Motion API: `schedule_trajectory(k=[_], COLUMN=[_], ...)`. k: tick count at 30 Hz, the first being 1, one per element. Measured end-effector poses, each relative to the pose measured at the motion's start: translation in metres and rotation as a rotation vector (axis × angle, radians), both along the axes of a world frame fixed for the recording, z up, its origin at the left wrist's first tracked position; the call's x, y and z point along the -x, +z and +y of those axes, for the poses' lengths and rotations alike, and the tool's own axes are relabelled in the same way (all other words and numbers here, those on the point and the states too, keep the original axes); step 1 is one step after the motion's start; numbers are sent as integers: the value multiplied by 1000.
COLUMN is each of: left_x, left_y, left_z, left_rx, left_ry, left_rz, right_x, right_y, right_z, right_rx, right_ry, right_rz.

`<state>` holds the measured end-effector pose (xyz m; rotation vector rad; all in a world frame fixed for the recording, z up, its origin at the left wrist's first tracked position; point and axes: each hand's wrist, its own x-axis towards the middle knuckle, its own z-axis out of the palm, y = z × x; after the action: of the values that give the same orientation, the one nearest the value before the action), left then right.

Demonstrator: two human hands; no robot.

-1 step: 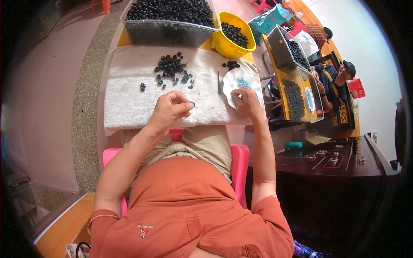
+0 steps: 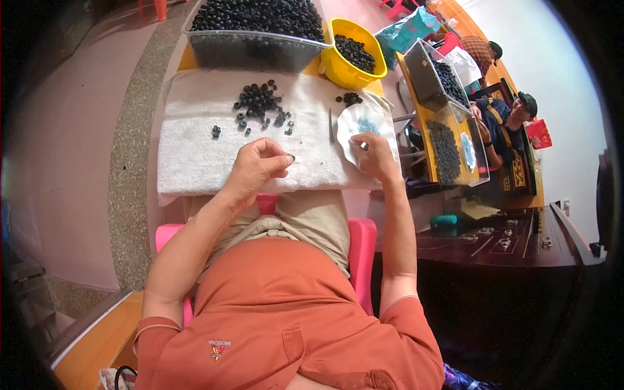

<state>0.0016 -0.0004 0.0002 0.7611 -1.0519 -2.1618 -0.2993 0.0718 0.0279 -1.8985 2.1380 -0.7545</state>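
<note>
A teal package [image 2: 408,29] with a printed pattern lies at the far right of the worktop, just beyond the yellow bowl [image 2: 338,65] and beside the clear bins [image 2: 426,75]. A small red package [image 2: 538,134], roughly square, stands at the right near the seated co-worker. A white sheet or bag [image 2: 463,64] lies past the bins; what it is cannot be told. No signs or screens show.

Person seen from above: short-sleeved orange shirt [image 2: 279,318] with a small emblem low on the front, tan trousers [image 2: 305,218], both forearms bare, no gloves.
</note>
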Motion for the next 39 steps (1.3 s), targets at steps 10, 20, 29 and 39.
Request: schedule_trajectory(k=[10, 20, 29, 39], left_x=[0, 1, 1, 0], left_y=[0, -2, -1, -1], left_z=[0, 0, 0, 0], left_rx=[-9, -8, -5, -8], left_ry=[0, -2, -1, 3], left_rz=[3, 9, 10, 10], right_x=[2, 8, 9, 8], right_y=[10, 9, 10, 11], right_z=[-1, -3, -5, -7], right_rx=[-74, -68, -84, -114], right_ry=[24, 21, 12, 4], right_rz=[135, 239, 281, 244])
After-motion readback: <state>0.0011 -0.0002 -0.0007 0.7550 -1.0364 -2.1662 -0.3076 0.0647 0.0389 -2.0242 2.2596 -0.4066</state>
